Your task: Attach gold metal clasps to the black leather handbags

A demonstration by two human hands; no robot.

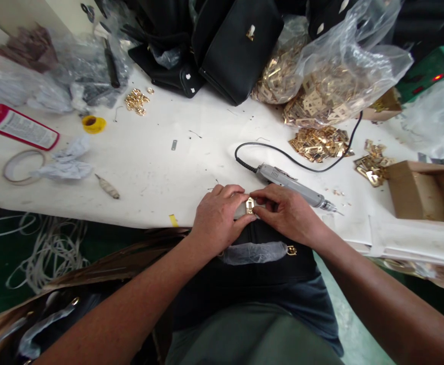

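A small gold metal plate (250, 205) with a slot lies between my two hands at the table's front edge. My left hand (220, 215) has its thumb and fingers closed around the plate's left side. From the right, my right hand (286, 210) pinches at the plate's other side with thumb and forefinger. Below them a black bag (263, 271) rests against my lap, its handle (256, 253) wrapped in clear plastic with a gold buckle at the right end. Behind my right hand lies a grey electric screwdriver (294, 185), its tip pointing right.
Piles of gold plates (319, 143) and plastic bags of them (321, 91) are at the back right, near a cardboard box (415, 195). Black handbags (237, 50) stand at the back. A red bottle (24, 129) and tape roll (23, 166) lie left. The screwdriver's cable curves behind it.
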